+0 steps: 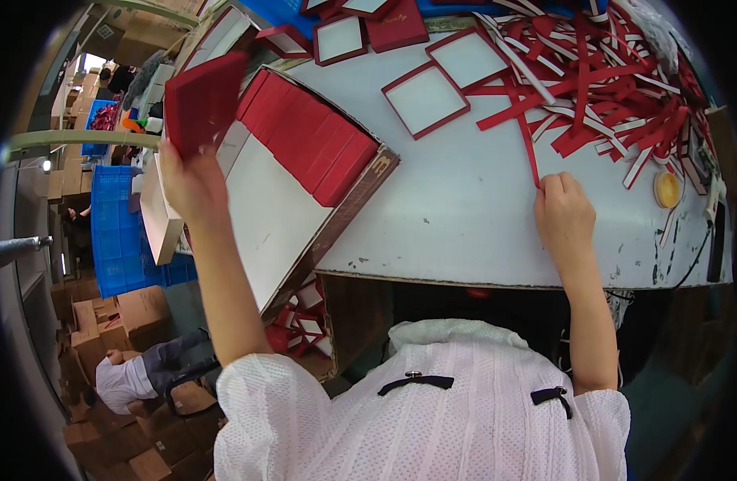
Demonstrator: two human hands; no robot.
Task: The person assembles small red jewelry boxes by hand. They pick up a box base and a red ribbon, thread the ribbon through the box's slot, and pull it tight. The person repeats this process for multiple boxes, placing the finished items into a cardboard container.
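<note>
My left hand (194, 183) is raised at the left with its fingers closed on the lower edge of a flat red gift box (198, 100), which is smeared by motion. Under that arm lies an open carton (260, 216), with a row of red boxes (308, 132) standing packed along its far side. My right hand (564, 210) is closed over the table, pinching the end of a narrow red ribbon (532, 156). That strip runs up to a tangled heap of red and white ribbons (593, 88). Its pinched tip is hidden by my fingers.
Two open box halves with white insides (426, 100) lie mid-table (433, 216). More red boxes (396, 28) are at the back. A yellow tape roll (667, 190) sits at right. Blue crates (132, 228) stand at left, where another person (136, 381) is among cartons.
</note>
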